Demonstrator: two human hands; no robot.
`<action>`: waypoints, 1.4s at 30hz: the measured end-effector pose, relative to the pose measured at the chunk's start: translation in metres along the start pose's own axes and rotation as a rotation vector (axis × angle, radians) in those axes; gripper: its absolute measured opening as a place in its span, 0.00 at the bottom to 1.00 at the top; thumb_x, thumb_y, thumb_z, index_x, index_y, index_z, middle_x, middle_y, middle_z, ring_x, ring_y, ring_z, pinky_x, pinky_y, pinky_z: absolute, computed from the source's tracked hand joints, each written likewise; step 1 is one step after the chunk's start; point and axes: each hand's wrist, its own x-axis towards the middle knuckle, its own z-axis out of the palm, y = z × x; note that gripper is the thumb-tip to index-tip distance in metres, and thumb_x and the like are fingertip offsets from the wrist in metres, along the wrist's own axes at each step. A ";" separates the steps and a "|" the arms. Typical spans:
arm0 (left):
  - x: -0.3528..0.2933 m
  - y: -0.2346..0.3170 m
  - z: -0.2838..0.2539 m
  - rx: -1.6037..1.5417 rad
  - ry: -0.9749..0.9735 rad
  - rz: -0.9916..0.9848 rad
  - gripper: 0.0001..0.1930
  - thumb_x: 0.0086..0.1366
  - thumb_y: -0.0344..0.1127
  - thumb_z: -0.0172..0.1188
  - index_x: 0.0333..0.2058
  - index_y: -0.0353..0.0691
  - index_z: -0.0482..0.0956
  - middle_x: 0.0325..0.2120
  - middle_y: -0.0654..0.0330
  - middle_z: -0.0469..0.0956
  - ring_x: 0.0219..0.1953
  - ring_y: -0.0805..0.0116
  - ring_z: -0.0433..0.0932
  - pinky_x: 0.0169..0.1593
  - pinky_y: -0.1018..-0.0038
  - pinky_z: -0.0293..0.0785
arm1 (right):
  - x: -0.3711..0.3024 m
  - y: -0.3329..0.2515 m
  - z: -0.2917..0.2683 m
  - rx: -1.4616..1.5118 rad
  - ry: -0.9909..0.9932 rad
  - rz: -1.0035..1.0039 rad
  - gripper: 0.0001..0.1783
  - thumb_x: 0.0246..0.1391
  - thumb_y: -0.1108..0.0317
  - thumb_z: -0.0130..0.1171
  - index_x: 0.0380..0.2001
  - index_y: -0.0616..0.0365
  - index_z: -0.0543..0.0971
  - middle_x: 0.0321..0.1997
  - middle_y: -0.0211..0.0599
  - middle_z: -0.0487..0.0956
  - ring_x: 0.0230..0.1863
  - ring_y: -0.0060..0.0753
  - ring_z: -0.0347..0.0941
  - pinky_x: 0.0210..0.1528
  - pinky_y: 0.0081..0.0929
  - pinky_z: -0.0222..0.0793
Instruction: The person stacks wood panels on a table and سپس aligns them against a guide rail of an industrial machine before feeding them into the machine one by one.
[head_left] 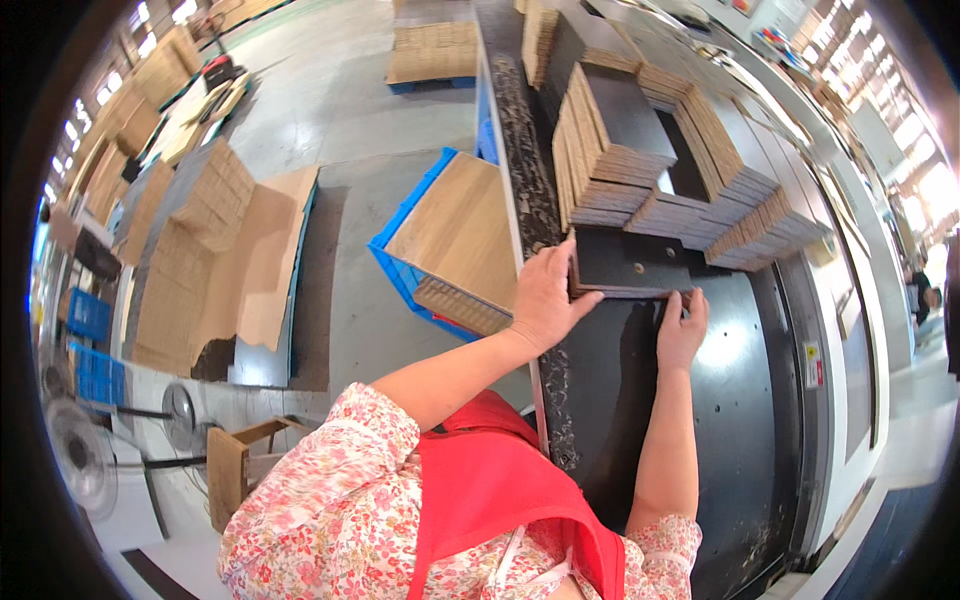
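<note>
A low stack of dark boards (612, 258) lies on the black work surface (610, 400) in front of me. My left hand (542, 300) is closed around the stack's left corner, fingers along the end and thumb at the near edge. At the near right corner, the fingertips of my right hand (682, 330) press against the board edges, thumb and fingers slightly bent. Just beyond stand taller piles of cut boards (620, 130), with dark tops and layered brown edges. More board piles (740, 160) stand to their right.
Left of the work surface, a blue crate (405, 275) holds wood-grain boards (465, 225). Farther left, a large open cardboard sheet (275, 250) leans by stacked panels (190, 240). A standing fan (180, 415) and a wooden stool (228, 475) are at lower left. A loaded pallet (432, 55) stands at the back.
</note>
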 end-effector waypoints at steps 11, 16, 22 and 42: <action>-0.009 0.005 0.005 0.078 -0.071 0.050 0.48 0.46 0.45 0.73 0.64 0.37 0.58 0.62 0.45 0.59 0.64 0.45 0.60 0.66 0.57 0.58 | -0.004 0.054 -0.004 0.243 0.040 0.264 0.20 0.70 0.62 0.44 0.59 0.62 0.70 0.60 0.41 0.71 0.55 0.38 0.72 0.48 0.28 0.72; -0.011 0.006 -0.003 0.110 -0.111 -0.010 0.51 0.46 0.40 0.73 0.66 0.35 0.53 0.61 0.44 0.59 0.63 0.45 0.60 0.66 0.57 0.57 | 0.000 0.041 -0.001 0.260 -0.023 0.251 0.20 0.70 0.64 0.43 0.59 0.63 0.71 0.57 0.41 0.76 0.55 0.37 0.74 0.47 0.29 0.71; -0.010 0.004 0.009 0.081 -0.180 -0.026 0.54 0.46 0.40 0.73 0.67 0.32 0.48 0.62 0.41 0.56 0.63 0.42 0.59 0.67 0.55 0.54 | 0.007 0.052 -0.004 0.165 -0.019 0.188 0.20 0.64 0.62 0.52 0.52 0.66 0.76 0.52 0.47 0.79 0.52 0.42 0.75 0.50 0.33 0.71; -0.009 0.003 0.014 0.090 -0.201 -0.090 0.52 0.51 0.38 0.68 0.68 0.32 0.43 0.63 0.44 0.55 0.67 0.46 0.53 0.71 0.58 0.46 | -0.002 -0.002 -0.017 0.049 0.068 0.136 0.17 0.59 0.71 0.50 0.44 0.73 0.79 0.42 0.56 0.81 0.40 0.46 0.79 0.42 0.34 0.78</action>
